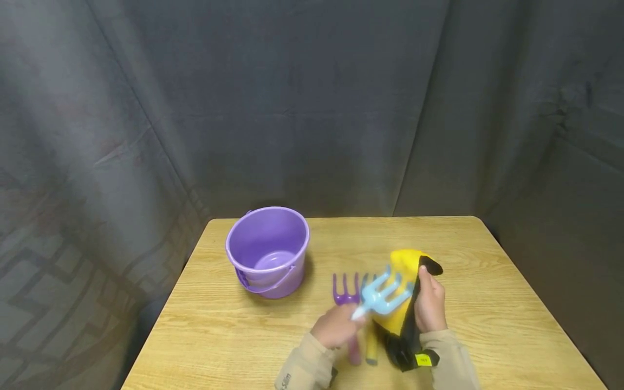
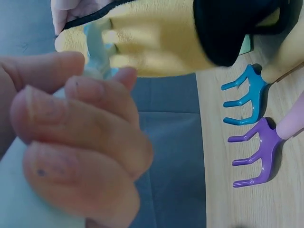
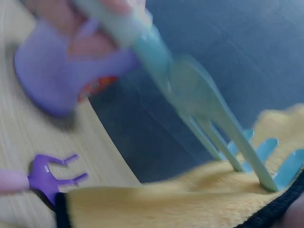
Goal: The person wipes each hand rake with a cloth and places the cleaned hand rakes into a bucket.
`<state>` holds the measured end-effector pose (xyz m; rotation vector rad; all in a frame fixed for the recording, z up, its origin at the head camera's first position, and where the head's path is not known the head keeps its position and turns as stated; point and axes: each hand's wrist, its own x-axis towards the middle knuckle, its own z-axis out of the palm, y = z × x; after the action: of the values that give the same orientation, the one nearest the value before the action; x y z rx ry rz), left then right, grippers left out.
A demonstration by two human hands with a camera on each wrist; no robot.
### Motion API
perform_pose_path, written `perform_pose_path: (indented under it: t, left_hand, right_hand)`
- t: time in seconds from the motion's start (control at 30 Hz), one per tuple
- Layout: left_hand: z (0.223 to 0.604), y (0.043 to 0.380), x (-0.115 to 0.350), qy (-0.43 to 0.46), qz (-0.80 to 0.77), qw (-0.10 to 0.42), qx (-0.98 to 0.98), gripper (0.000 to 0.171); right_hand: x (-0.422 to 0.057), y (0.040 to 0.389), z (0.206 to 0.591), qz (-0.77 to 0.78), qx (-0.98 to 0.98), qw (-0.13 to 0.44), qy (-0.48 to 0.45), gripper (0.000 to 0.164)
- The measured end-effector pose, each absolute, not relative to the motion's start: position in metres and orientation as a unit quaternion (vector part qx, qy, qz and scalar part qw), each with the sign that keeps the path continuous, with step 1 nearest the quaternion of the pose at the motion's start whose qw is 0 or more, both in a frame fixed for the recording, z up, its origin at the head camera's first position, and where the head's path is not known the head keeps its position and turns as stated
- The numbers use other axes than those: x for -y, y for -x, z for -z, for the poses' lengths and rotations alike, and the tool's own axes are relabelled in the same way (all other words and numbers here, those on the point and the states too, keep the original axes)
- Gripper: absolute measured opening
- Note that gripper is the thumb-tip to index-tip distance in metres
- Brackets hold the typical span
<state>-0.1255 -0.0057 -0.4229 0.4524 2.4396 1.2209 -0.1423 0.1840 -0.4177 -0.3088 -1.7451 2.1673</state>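
My left hand (image 1: pixel 336 326) grips the pale handle of a light blue toy rake (image 1: pixel 380 300), its tines pointing up and to the right. A fuzzy yellow cloth piece with black trim (image 1: pixel 396 320) hangs from my right hand (image 1: pixel 431 303), thumb on its black edge. In the right wrist view the tines of the light blue rake (image 3: pixel 199 95) lie against the yellow cloth (image 3: pixel 156 204). Beneath, on the table, are a purple rake (image 1: pixel 345 296) with a pink handle and a teal rake (image 2: pixel 254 97) with a yellowish handle, partly hidden in the head view.
A purple bucket (image 1: pixel 292 281) with its handle down stands left of the hands on the wooden table (image 1: pixel 209 325). Grey curtains (image 1: pixel 312 108) hang behind and at both sides.
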Motion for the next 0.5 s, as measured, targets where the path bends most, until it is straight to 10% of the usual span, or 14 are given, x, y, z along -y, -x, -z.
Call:
perform_pose_path:
  t: [0.27, 0.5]
  left_hand:
    - [0.43, 0.126, 0.012, -0.13, -0.425, 0.165, -0.881, 0.017]
    - [0.429, 0.13, 0.016, -0.137, -0.427, 0.126, -0.885, 0.025]
  right_hand:
    - [-0.186, 0.144, 0.418, -0.858, 0.431, 0.266, 0.086, 0.036]
    - [-0.193, 0.143, 0.422, -0.909, 0.35, 0.212, 0.075, 0.047]
